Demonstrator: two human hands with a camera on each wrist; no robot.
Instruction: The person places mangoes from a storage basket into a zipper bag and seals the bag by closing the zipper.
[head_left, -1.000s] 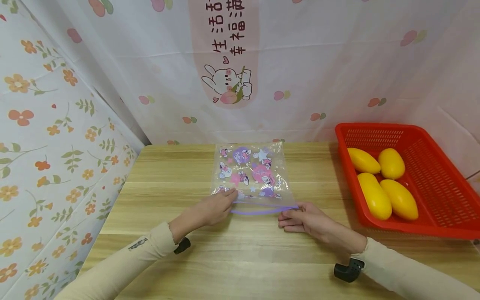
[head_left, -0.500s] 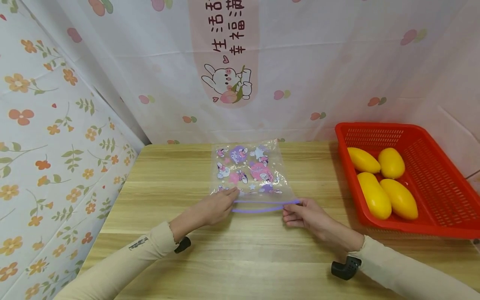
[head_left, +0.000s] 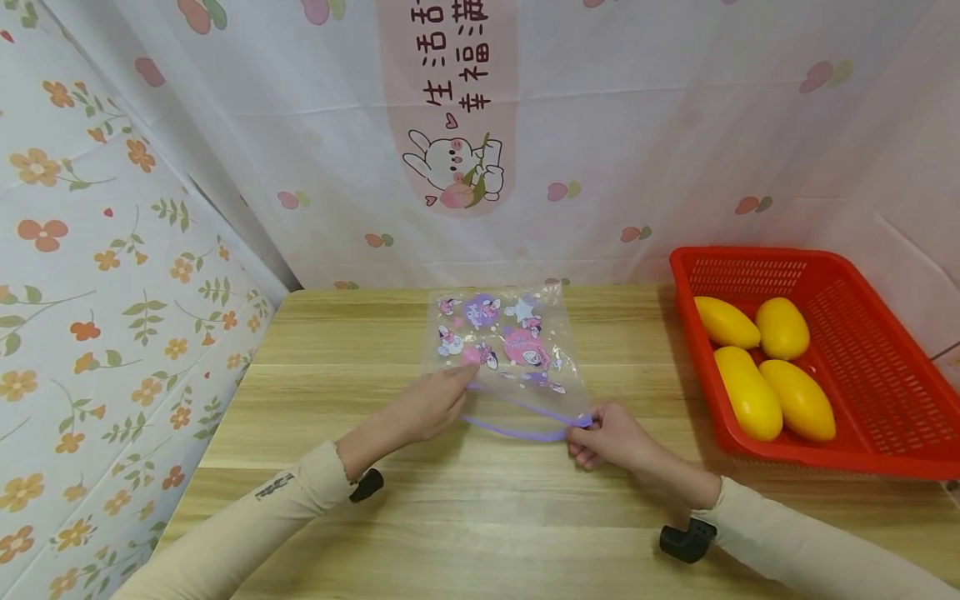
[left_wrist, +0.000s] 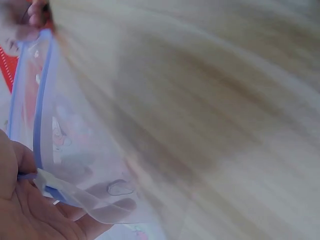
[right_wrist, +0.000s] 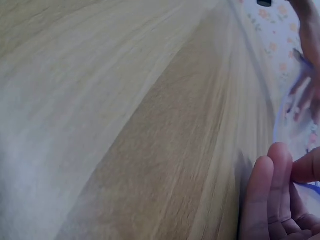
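A clear zip bag with pink and purple cartoon prints lies on the wooden table, its mouth toward me. Two purple zip strips bow apart, so the mouth gapes. At the left end of the mouth, my left hand pinches the bag's edge; the left wrist view shows the zip's end between thumb and fingers. My right hand pinches the right end of the strips between thumb and forefinger. In the right wrist view, other fingers of that hand are beside the pinch.
A red plastic basket stands on the right of the table, with several yellow mango-like fruits in its left part. Printed cloth hangs behind the table and along the left side.
The two zip strips have spread wider apart, the near one bowing toward me. My left hand has shifted slightly up, and my right hand has dipped a little with the bag's corner.
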